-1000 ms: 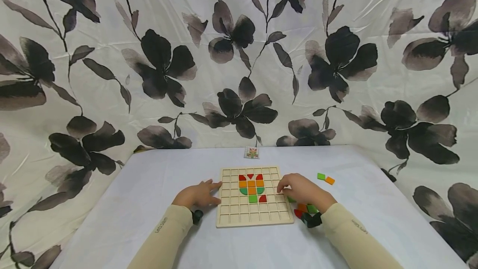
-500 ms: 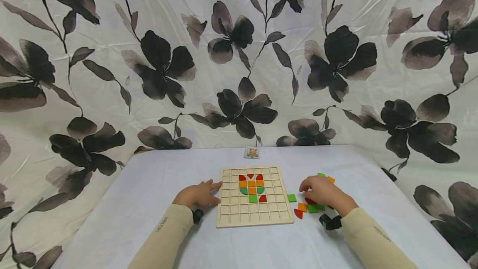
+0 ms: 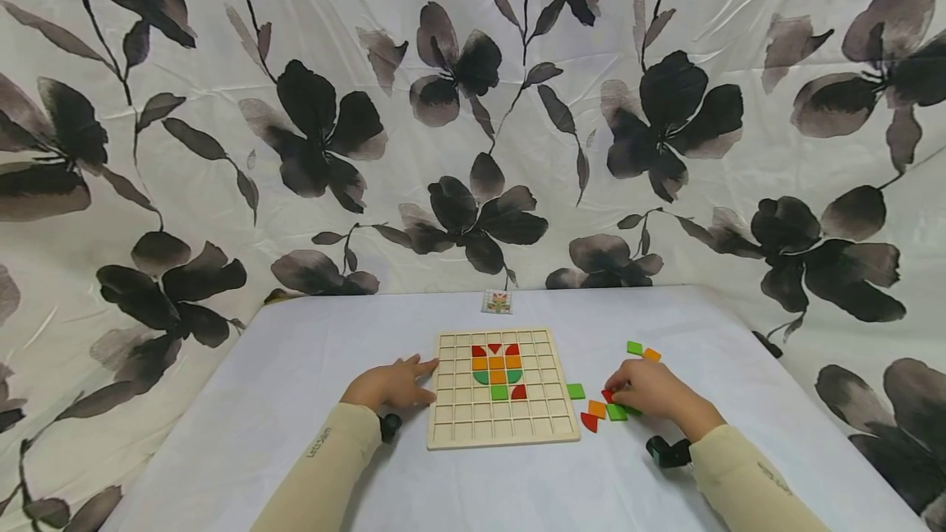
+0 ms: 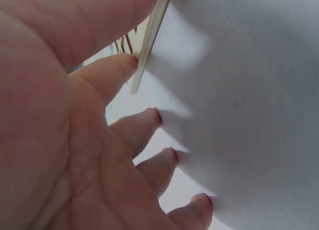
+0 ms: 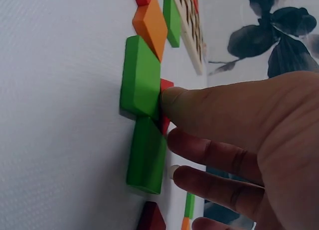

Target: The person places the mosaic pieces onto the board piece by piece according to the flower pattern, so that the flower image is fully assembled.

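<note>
Right beside the wooden grid board (image 3: 502,388), off its right edge, lies a small cluster of loose coloured tiles, and the right hand (image 3: 650,389) rests on that cluster. Seen from the right wrist, the thumb tip presses against the edge of a green square tile (image 5: 141,77) with a red tile (image 5: 165,104) tucked just behind it; the other fingers curl loosely over the pieces, and whether they actually pinch the red tile cannot be told. A second green tile (image 5: 147,155) lies touching the first, an orange tile (image 5: 151,25) sits just beyond toward the board, and another red piece (image 5: 151,217) shows at the lower edge of that view. In the head view one green tile (image 3: 576,391) lies apart, just beside the board's right edge, and a green and orange pair (image 3: 642,350) lies farther from the board, beyond the hand.

On the board itself, red, orange and green tiles (image 3: 498,369) fill the cells near its middle in a tulip-like shape. The left hand (image 3: 392,384) lies flat against the board's left edge, fingers straight and spread, fingertips (image 4: 157,115) on the white tablecloth (image 3: 310,368), holding nothing. Behind the board, near the table's far edge, a small pattern card (image 3: 498,301) stands before the flower-printed backdrop (image 3: 222,105).
</note>
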`<state>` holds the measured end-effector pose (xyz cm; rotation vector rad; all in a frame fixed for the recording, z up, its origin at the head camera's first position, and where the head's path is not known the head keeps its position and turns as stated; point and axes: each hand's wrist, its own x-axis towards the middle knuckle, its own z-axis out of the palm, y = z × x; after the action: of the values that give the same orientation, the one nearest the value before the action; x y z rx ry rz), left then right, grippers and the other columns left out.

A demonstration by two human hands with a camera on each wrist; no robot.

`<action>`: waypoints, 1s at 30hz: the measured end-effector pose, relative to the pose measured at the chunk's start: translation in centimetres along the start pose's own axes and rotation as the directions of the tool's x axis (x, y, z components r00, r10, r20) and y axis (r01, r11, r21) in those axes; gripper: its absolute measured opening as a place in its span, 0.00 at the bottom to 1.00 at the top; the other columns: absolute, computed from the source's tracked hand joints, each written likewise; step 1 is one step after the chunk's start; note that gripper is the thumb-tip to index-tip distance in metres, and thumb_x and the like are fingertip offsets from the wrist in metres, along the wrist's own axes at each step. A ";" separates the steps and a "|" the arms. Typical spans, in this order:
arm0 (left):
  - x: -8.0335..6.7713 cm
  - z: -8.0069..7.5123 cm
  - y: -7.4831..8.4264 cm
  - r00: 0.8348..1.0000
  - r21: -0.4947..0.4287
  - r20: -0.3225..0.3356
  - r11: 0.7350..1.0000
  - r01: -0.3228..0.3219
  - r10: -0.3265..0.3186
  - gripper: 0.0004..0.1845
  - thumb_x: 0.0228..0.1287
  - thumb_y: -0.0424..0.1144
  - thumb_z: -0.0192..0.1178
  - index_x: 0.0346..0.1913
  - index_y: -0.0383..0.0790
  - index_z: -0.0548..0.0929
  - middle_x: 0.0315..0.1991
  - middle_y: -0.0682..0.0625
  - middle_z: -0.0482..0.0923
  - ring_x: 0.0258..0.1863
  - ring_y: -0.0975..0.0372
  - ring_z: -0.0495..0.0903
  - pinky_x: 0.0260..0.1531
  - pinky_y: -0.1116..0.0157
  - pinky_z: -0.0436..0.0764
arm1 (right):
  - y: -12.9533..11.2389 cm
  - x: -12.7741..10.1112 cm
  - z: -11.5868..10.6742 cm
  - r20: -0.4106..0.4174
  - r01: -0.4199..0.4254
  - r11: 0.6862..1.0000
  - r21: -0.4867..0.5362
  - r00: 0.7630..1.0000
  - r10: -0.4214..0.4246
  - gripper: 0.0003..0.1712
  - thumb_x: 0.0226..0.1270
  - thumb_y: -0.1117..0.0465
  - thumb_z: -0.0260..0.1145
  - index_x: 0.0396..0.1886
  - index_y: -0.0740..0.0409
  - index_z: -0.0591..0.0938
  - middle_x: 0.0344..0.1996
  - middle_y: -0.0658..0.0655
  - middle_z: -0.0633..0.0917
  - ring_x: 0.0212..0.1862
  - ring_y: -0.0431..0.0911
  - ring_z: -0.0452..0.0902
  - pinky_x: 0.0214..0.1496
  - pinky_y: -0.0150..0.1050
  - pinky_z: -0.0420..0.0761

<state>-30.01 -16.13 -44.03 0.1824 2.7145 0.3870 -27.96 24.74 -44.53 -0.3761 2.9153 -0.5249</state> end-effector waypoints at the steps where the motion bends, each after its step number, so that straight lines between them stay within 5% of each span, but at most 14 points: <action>1: 0.0 0.0 0.0 1.000 -0.001 0.000 1.000 -0.002 0.002 0.37 0.62 0.53 0.63 0.73 0.55 0.63 0.76 0.41 0.54 0.75 0.40 0.50 0.67 0.34 0.55 | 0.0 0.0 0.0 -0.002 0.009 1.000 -0.003 1.000 -0.009 0.08 0.59 0.61 0.71 0.38 0.53 0.89 0.35 0.47 0.84 0.38 0.41 0.75 0.44 0.41 0.79; 19: 0.1 0.1 -0.1 1.000 -0.013 0.009 1.000 -0.011 0.012 0.38 0.62 0.54 0.63 0.74 0.54 0.62 0.76 0.40 0.54 0.75 0.40 0.49 0.67 0.34 0.55 | -0.1 0.1 0.2 0.012 -0.033 0.989 0.146 0.999 0.031 0.08 0.57 0.66 0.71 0.28 0.50 0.81 0.26 0.49 0.79 0.31 0.44 0.71 0.35 0.36 0.74; 30: 0.0 0.1 -0.2 0.999 -0.034 -0.009 0.998 -0.048 0.048 0.43 0.56 0.56 0.67 0.73 0.50 0.63 0.76 0.39 0.54 0.75 0.39 0.50 0.67 0.34 0.55 | -1.6 0.6 -0.5 0.022 -0.033 0.983 0.180 0.999 0.030 0.07 0.62 0.64 0.67 0.37 0.48 0.84 0.30 0.48 0.80 0.32 0.44 0.72 0.26 0.37 0.76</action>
<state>-30.01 -16.32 -44.23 0.2369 2.7136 0.4488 -28.32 23.26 -43.51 -0.3078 2.8200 -0.7688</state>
